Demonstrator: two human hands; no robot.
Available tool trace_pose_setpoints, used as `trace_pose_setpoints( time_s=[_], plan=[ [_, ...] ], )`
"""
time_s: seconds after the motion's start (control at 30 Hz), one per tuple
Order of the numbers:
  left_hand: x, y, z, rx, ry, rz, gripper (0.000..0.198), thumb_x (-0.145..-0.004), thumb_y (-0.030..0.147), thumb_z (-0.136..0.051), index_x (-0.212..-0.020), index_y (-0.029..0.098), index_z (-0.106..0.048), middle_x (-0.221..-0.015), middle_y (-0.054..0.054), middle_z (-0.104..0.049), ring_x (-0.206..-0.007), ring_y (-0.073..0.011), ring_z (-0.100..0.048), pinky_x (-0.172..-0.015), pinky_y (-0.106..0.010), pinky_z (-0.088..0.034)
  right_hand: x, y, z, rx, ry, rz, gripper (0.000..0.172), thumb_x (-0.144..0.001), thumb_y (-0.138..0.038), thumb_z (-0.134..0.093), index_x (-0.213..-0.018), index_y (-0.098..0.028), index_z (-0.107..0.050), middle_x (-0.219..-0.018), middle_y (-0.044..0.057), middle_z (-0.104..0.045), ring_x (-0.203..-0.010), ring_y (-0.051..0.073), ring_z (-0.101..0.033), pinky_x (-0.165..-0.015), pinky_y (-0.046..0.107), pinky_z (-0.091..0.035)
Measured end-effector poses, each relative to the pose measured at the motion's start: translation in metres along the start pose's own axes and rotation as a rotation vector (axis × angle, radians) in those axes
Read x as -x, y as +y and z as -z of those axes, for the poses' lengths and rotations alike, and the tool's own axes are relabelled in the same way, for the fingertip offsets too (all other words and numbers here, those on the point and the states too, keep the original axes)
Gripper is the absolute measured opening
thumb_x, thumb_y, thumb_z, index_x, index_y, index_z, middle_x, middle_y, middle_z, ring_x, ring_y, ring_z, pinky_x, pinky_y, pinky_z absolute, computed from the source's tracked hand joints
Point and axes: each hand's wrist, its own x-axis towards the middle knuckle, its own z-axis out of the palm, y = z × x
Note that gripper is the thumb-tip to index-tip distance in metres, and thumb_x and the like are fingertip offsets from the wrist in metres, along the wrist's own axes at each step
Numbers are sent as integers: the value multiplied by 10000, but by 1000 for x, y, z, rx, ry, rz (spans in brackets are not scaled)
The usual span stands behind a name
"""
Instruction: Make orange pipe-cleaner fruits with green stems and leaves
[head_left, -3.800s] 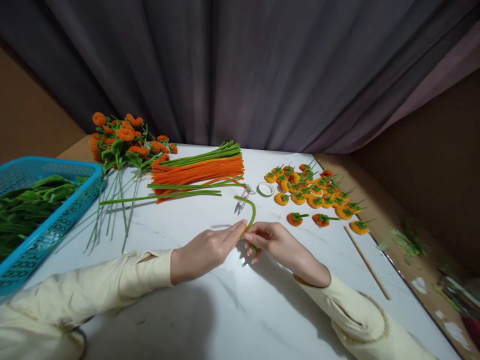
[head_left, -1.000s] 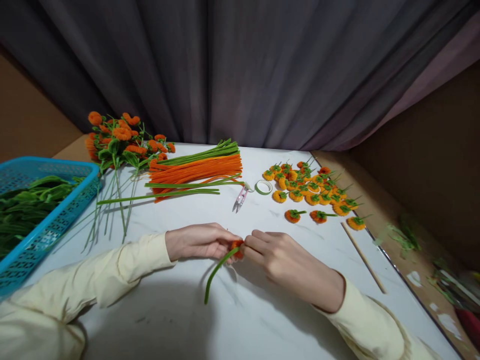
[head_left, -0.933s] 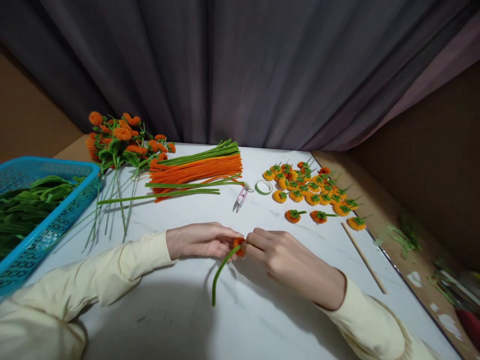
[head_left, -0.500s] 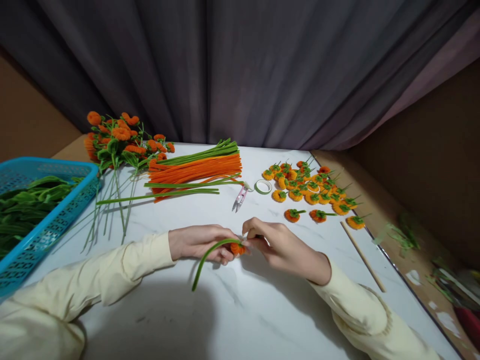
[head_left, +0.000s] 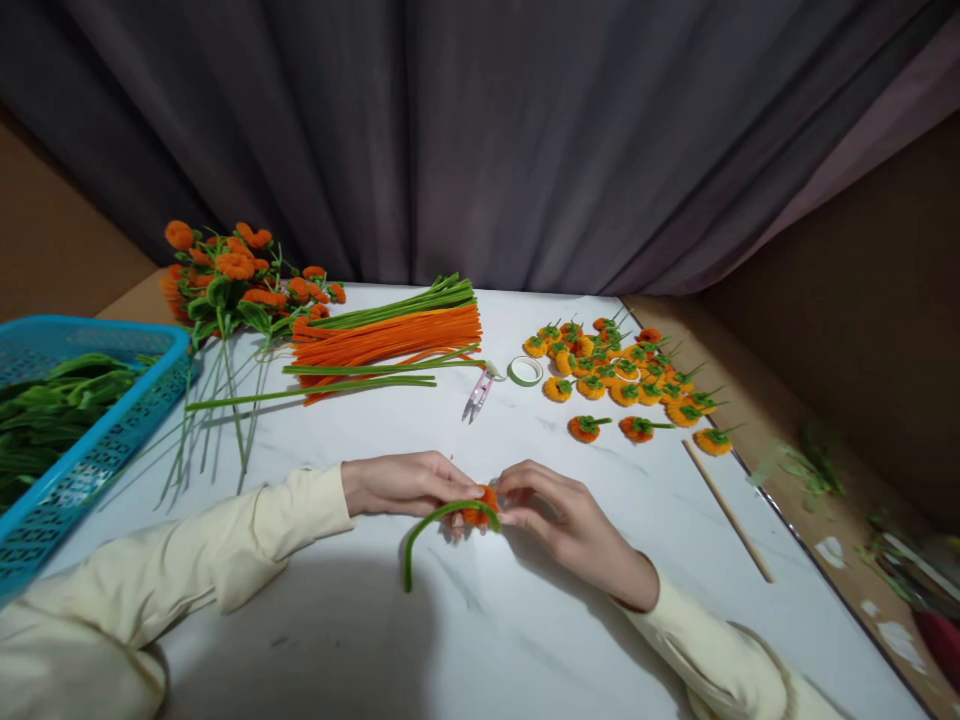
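Where left hand [head_left: 397, 485] meets right hand [head_left: 559, 512], green stem [head_left: 417, 528] has curled tighter.

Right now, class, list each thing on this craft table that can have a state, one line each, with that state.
left hand: shut, pinching the orange coil
right hand: shut, pinching the same orange coil
green pipe cleaner: bent in an arc from the coil
blue basket: holds green leaves
tape roll: lying flat
snips: lying flat; open or shut unclear
wooden stick: lying flat
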Motion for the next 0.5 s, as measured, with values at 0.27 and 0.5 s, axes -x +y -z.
trace_pose_setpoints(
  time_s=[0.27, 0.5],
  plan=[
    [-1, -4, -9, -127, 51, -25, 395, -772, 479, -638, -732, 86, -661, -542, 15, -527, -525, -92, -506, -588, -237, -378, 13, 4, -18, 84, 109, 178, 74, -910, -162, -467, -911, -180, -539, -808, 52, -585, -725, 139, -529, -636, 248, -439],
    [0, -4, -15, -156, 80, -41, 387, -813, 464, -593, -740, 90, -666, -597, -20, -596, -542, -90, -522, -589, -230, -399, 15, 4, -24, 118, 179, 220, 134, -894, -90, -434, -859, -178, -529, -760, 49, -573, -691, 140, -505, -610, 249, -430]
  ],
)
